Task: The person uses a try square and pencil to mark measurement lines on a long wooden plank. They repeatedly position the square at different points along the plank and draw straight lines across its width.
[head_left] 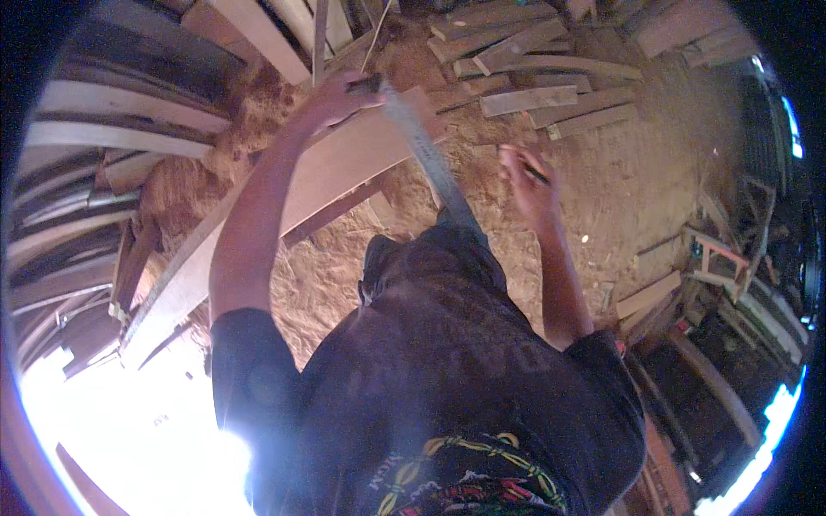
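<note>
My left hand (340, 99) is closed around the short dark stock of a try square at the far end of a wide plank. The try square's long grey metal blade (426, 155) slants from that hand back toward my body, crossing the plank's end. Beneath my left forearm the pale wide plank (344, 168) runs from the far middle to the near left. My right hand (529, 185) is raised to the right of the blade, apart from it and the plank. A thin dark pencil (537, 175) is between its fingers.
Several loose offcuts (529, 101) lie on the dusty brown floor (671, 163) ahead. Long boards (129, 107) are stacked along the left side. To the right stand a wooden frame (723, 254) and more timber (650, 297). Bright light floods the near left.
</note>
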The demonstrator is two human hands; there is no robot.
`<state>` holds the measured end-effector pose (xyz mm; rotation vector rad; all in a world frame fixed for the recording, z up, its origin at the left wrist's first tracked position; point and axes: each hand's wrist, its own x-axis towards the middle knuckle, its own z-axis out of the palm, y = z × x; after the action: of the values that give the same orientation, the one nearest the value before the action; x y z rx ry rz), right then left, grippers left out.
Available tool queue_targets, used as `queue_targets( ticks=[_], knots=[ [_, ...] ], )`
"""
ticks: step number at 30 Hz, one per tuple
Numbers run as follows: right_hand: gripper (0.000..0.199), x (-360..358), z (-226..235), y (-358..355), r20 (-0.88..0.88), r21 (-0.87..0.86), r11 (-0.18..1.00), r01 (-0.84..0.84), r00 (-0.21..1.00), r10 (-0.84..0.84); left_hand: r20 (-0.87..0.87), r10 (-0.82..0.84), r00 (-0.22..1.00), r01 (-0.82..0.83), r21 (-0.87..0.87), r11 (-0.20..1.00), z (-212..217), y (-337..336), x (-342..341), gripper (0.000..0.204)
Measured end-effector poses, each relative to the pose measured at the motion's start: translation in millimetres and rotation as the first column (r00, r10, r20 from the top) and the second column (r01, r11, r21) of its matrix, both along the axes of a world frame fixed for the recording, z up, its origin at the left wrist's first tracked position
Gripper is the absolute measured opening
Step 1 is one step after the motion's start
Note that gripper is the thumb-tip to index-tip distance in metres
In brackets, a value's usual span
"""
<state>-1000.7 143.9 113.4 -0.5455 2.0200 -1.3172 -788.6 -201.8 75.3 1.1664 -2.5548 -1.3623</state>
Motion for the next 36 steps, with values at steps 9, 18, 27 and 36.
queue_targets(
  ticks=[9,18,27,36],
  knots=[
    [0.033,25,-25,69,-0.091,-0.156,0.951,0.268,0.954,-0.284,-0.651,0.47,0.596,-0.611,0.011,0.791,188,28,104,0.028],
    [0.036,123,-10,-22,0.235,-0.337,0.896,-0.29,0.895,0.379,-0.455,0.135,0.88,-0.35,-0.432,0.831,65,173,79,0.047],
    [0.037,147,-68,-18,0.65,-0.204,0.97,-0.133,0.722,0.236,-0.032,-0.164,0.986,0.12,-0.551,0.826,29,225,78,0.071],
    [0.037,159,-83,-70,0.624,-0.305,0.936,0.175,0.779,0.058,0.144,-0.174,0.974,0.225,-0.569,0.791,30,170,60,0.082]
  ],
)
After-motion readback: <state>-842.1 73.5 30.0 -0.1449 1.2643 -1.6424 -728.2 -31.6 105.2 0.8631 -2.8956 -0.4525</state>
